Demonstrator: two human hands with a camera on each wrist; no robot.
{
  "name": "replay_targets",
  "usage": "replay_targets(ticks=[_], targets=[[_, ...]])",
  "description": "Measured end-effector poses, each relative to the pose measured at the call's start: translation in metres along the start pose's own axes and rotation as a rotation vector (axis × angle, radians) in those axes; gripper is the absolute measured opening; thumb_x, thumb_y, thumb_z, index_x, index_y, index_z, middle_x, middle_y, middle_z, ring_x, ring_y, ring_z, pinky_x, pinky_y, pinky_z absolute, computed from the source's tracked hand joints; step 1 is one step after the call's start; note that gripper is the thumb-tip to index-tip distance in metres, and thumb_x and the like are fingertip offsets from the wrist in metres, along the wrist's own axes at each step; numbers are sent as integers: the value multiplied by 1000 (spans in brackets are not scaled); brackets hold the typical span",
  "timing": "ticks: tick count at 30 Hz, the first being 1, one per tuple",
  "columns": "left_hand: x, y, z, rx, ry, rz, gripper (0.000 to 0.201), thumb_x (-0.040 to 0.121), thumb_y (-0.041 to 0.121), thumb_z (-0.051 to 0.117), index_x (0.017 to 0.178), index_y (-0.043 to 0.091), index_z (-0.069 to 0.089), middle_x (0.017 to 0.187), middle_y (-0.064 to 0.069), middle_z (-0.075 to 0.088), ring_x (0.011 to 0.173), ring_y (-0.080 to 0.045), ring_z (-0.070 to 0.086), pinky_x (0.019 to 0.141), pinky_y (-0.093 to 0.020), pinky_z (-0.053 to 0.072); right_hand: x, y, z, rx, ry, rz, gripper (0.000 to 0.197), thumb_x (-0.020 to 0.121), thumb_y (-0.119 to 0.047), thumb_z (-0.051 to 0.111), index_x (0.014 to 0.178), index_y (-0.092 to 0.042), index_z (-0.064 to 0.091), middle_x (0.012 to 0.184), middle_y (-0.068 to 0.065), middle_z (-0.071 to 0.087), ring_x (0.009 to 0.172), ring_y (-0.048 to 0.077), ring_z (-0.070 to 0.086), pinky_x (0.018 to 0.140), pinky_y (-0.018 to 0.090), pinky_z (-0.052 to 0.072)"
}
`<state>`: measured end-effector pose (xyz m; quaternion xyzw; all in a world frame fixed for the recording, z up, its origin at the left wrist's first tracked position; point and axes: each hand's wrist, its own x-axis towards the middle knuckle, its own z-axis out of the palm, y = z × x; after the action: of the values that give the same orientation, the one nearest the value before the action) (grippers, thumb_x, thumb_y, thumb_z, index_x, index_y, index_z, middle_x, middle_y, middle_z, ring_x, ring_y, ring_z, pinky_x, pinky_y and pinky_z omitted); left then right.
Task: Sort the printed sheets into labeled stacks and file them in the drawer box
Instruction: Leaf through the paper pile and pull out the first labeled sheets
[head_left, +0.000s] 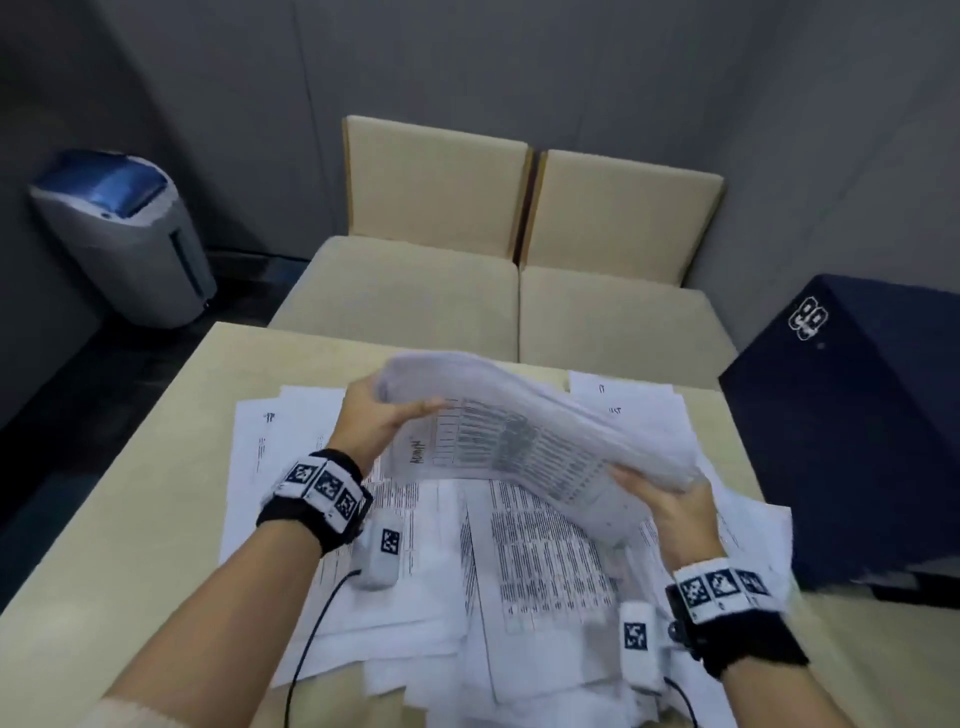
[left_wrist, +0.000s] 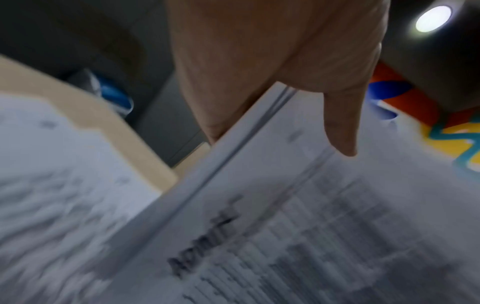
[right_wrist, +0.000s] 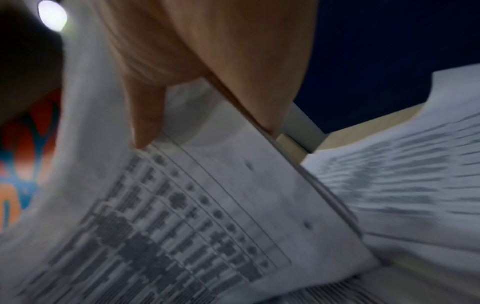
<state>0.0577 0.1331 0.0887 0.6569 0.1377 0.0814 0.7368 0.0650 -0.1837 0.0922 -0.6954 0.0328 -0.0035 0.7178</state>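
Both hands, left hand (head_left: 373, 422) and right hand (head_left: 670, 512), gripped a lifted sheaf of printed sheets (head_left: 540, 431) above the desk (head_left: 156, 441); only the left wrist view showed its handwritten label (left_wrist: 205, 242), blurred.

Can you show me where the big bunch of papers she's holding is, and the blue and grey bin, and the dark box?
held bunch of papers (head_left: 519, 441), head view, on the printed table of its near sheet.
blue and grey bin (head_left: 124, 234), head view, on its grey body below the blue lid.
dark box (head_left: 857, 441), head view, on its sloping top face.
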Motion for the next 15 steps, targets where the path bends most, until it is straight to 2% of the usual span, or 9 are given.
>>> replay_targets(ticks=[2, 3, 5, 7, 10, 11, 13, 14, 15], targets=[[-7, -12, 15, -10, 38, -21, 47, 68, 3, 83, 104, 25, 63, 98, 5, 74, 92, -9, 71, 83, -30, 56, -2, 15, 1, -14, -26, 66, 38, 73, 8, 77, 107, -7, 71, 95, 4, 77, 89, 16, 74, 67, 31, 60], [-8, -17, 21, -34, 62, -28, 47, 69, 0, 82, 101, 28, 62, 95, 7, 73, 90, -8, 70, 83, -32, 56, -2, 20, 1, -48, -32, 78, 36, 73, 4, 79, 103, -13, 71, 96, 3, 77, 92, 18, 73, 69, 34, 61], [-7, -24, 25, -78, 104, -54, 44, 68, 0, 82, 100, 25, 65, 92, 5, 75, 89, -11, 71, 86, -36, 57, 2, 25, 0, -119, -32, 89, 35, 71, -5, 82, 101, -17, 70, 97, 4, 76, 97, 22, 71, 68, 32, 61], [-3, -26, 19, -74, 152, -64, 45, 65, 9, 88, 105, 15, 69, 99, -1, 77, 94, -16, 72, 91, -42, 57, 8, 22, -4, -142, -1, 89, 44, 67, -10, 85, 106, -19, 67, 104, 4, 73, 101, 22, 69, 66, 22, 58], [3, -25, 8, -12, 229, -38, 85, 51, 39, 97, 121, 6, 62, 121, -21, 66, 113, -38, 62, 96, -53, 53, 17, 5, -11, -272, 4, -94, 59, 71, -10, 86, 119, -31, 60, 115, -5, 68, 108, 13, 64, 82, 22, 53], [4, -24, 7, -11, 217, -22, 82, 50, 38, 98, 119, 8, 62, 117, -19, 68, 111, -36, 64, 91, -49, 56, 20, -2, -12, -359, -9, -156, 62, 74, -13, 85, 124, -35, 57, 115, -10, 67, 111, 7, 61, 87, 20, 49], [7, -23, 13, -27, 146, -33, 66, 55, 22, 95, 113, 13, 64, 108, -8, 73, 102, -26, 70, 80, -35, 60, 27, -16, -9, -535, -59, -225, 67, 76, -21, 84, 132, -36, 50, 114, -16, 66, 110, -1, 58, 89, 15, 41], [7, -23, 19, -25, 116, -40, 60, 57, 15, 92, 111, 13, 64, 106, -6, 73, 100, -23, 71, 77, -32, 60, 30, -21, -7, -640, -91, -230, 67, 76, -25, 83, 134, -34, 50, 115, -16, 65, 108, 2, 58, 89, 16, 42], [7, -23, 25, -15, 105, -43, 54, 61, 9, 89, 109, 13, 65, 105, -6, 73, 99, -22, 71, 78, -32, 60, 34, -24, -4, -793, -118, -234, 65, 77, -29, 82, 134, -30, 52, 119, -13, 64, 109, 9, 59, 91, 22, 44]])
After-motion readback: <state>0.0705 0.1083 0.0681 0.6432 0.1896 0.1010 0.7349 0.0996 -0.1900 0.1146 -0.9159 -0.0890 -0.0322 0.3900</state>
